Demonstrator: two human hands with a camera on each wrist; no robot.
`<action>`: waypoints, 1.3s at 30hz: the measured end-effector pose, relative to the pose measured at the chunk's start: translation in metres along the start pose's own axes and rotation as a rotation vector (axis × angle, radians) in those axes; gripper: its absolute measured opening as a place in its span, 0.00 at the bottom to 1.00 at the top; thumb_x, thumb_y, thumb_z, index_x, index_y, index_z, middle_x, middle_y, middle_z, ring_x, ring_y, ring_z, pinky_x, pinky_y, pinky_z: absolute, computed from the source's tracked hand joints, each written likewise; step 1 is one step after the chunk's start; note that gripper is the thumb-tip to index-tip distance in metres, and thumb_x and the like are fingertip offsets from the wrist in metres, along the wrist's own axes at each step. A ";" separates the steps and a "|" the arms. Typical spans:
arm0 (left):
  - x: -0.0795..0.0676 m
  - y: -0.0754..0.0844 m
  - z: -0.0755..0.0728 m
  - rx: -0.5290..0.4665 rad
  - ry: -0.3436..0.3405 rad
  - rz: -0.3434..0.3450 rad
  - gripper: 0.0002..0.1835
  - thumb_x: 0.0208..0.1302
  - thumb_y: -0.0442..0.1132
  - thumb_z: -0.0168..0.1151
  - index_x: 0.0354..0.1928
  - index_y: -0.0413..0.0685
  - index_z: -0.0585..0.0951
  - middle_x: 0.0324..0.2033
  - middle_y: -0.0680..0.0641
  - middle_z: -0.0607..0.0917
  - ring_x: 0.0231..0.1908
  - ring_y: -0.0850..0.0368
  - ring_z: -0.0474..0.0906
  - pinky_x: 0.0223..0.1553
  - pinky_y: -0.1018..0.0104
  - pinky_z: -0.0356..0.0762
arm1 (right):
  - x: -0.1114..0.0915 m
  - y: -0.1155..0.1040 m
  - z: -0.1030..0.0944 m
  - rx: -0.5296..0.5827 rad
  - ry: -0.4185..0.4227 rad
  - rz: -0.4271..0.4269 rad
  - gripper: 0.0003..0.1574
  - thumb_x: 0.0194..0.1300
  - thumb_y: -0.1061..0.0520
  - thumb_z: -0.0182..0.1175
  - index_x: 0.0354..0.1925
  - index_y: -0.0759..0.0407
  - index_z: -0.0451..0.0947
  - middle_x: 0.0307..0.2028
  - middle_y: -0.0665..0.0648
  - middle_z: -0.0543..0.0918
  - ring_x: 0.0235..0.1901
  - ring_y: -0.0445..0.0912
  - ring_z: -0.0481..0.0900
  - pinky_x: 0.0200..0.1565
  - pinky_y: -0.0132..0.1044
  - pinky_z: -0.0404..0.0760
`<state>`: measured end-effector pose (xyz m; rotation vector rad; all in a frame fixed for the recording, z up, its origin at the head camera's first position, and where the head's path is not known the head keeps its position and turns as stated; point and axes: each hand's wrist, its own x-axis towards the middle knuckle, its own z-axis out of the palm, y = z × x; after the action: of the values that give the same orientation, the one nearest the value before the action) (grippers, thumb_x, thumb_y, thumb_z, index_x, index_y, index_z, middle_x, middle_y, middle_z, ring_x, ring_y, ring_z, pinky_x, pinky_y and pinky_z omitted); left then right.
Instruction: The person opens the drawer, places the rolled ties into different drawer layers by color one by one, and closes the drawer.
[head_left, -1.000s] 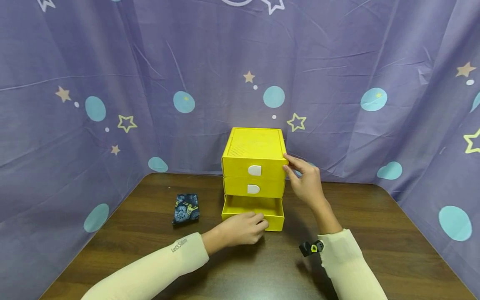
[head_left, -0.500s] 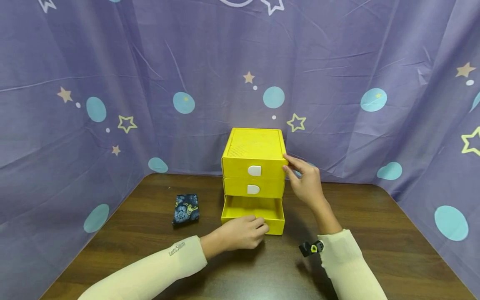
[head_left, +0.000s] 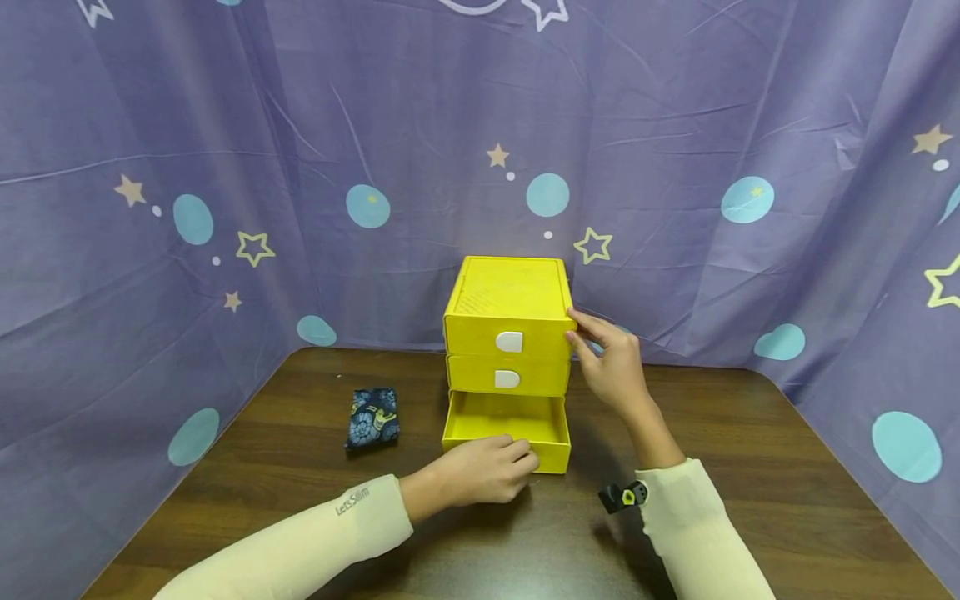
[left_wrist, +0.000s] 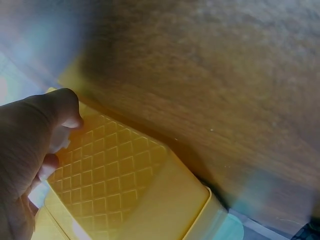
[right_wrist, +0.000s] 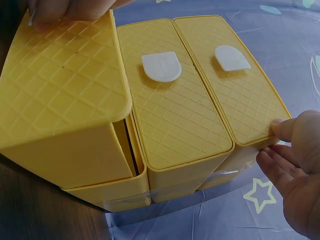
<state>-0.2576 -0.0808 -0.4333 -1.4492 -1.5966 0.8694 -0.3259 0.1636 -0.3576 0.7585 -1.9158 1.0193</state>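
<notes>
A yellow three-drawer unit (head_left: 513, 287) stands at the back of the table, its upper two drawers closed. The bottom drawer (head_left: 553, 458) is pulled out, and the inside that shows holds nothing. My left hand (head_left: 486, 472) is at its front; in the left wrist view the thumb and a finger pinch the white handle (left_wrist: 59, 139), mostly hidden by them. My right hand (head_left: 617, 362) holds the unit's upper right front corner, thumb on the front of the top drawer (right_wrist: 240, 100), fingers along the side.
A flat dark blue item with a floral pattern (head_left: 372, 418) lies on the brown wooden table (head_left: 300, 467), left of the unit. Behind it hangs a purple curtain (head_left: 420, 108) with stars and dots. A small black device (head_left: 622, 497) sits at the right wrist.
My left hand has drawn the bottom drawer a little farther out toward me, with slower motion lately. The right hand stays at the unit's corner.
</notes>
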 end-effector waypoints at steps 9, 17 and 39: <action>0.000 0.000 -0.004 -0.014 0.014 0.018 0.20 0.80 0.33 0.44 0.37 0.56 0.85 0.37 0.54 0.74 0.37 0.59 0.72 0.32 0.73 0.71 | 0.000 0.000 -0.001 0.008 -0.007 0.005 0.22 0.66 0.67 0.68 0.58 0.67 0.83 0.52 0.64 0.87 0.43 0.54 0.88 0.48 0.45 0.86; 0.001 0.000 -0.007 -0.020 0.002 0.025 0.17 0.80 0.35 0.47 0.37 0.56 0.85 0.37 0.54 0.74 0.38 0.59 0.71 0.33 0.72 0.71 | 0.000 0.001 -0.001 0.007 -0.002 0.001 0.22 0.65 0.67 0.69 0.58 0.67 0.83 0.52 0.63 0.87 0.43 0.54 0.89 0.47 0.45 0.86; 0.001 0.003 -0.014 -0.044 0.036 0.035 0.31 0.79 0.27 0.31 0.34 0.57 0.85 0.37 0.53 0.74 0.36 0.58 0.71 0.32 0.71 0.71 | 0.000 0.000 0.000 0.011 -0.006 -0.004 0.22 0.65 0.68 0.68 0.57 0.67 0.83 0.52 0.64 0.87 0.42 0.54 0.89 0.47 0.46 0.86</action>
<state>-0.2435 -0.0799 -0.4292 -1.5201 -1.5767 0.8277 -0.3258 0.1641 -0.3578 0.7722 -1.9149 1.0267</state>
